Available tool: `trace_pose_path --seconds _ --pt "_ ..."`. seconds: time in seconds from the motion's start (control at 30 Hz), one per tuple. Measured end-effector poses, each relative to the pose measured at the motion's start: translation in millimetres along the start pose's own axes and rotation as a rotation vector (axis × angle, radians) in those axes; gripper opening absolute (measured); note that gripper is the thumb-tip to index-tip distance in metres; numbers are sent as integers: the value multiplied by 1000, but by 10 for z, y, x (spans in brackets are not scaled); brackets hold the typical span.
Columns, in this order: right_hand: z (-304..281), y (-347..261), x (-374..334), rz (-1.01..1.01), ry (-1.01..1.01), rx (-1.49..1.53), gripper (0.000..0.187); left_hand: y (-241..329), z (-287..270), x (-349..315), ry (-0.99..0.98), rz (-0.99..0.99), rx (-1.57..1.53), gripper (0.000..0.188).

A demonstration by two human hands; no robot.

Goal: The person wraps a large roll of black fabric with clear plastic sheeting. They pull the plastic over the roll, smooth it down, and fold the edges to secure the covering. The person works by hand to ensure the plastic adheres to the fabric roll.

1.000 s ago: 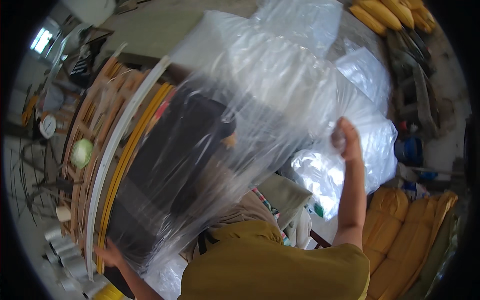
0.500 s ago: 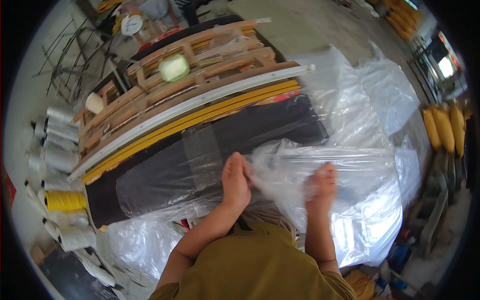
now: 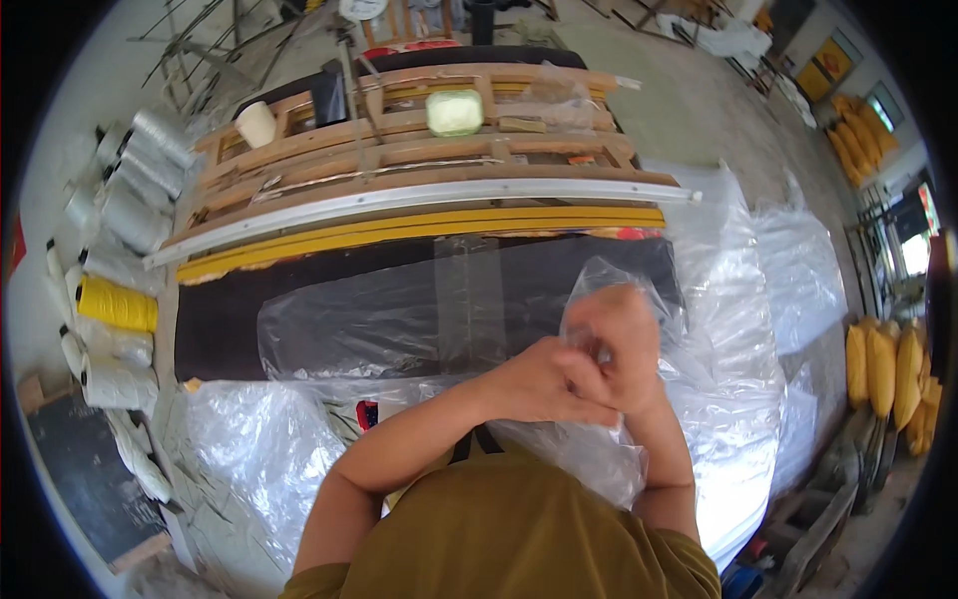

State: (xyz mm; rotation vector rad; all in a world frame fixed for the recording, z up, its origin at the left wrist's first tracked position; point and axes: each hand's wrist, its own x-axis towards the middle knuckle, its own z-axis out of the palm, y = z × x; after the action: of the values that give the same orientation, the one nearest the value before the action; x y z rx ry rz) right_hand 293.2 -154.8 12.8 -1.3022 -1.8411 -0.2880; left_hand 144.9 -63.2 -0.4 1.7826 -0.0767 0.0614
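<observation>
My left hand (image 3: 557,383) and my right hand (image 3: 621,334) are close together, the right one slightly farther out and blurred by motion. Both are closed on a gathered part of clear plastic film (image 3: 601,459). Some of it bunches up above my right hand, and more hangs down toward my shirt. Beyond the hands, a long dark panel (image 3: 220,324) lies partly under clear plastic with a strip of clear tape (image 3: 467,299) across it. What lies within the gathered film between my fingers is hidden.
Along the panel's far side run yellow strips (image 3: 419,232), a white metal bar (image 3: 429,195) and wooden frames (image 3: 399,150) bearing a green-white roll (image 3: 454,113). Yarn spools (image 3: 118,303) line the left wall. Plastic sheeting (image 3: 723,329) spreads at right, near yellow bundles (image 3: 880,364).
My hands were apart, stretching the film between them; now they have come together, with my left hand moved right. The head view has turned toward the right.
</observation>
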Motion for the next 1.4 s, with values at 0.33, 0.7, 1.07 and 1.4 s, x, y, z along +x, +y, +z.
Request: trace_pose_path --seconds 0.33,0.7,1.07,1.4 --pt "-353 -177 -766 492 199 -386 15 -385 -557 -768 672 -482 -207 21" --pt "-3252 1291 -1353 860 44 -1158 41 -520 -1601 -2982 1360 -359 456 12" --pt "-1342 1877 -2249 1301 -676 -908 40 -853 -1220 -2548 1021 -724 821 11" --pt "221 1235 -1268 742 -496 -734 56 -511 -1106 -1866 1371 121 -1096 34"
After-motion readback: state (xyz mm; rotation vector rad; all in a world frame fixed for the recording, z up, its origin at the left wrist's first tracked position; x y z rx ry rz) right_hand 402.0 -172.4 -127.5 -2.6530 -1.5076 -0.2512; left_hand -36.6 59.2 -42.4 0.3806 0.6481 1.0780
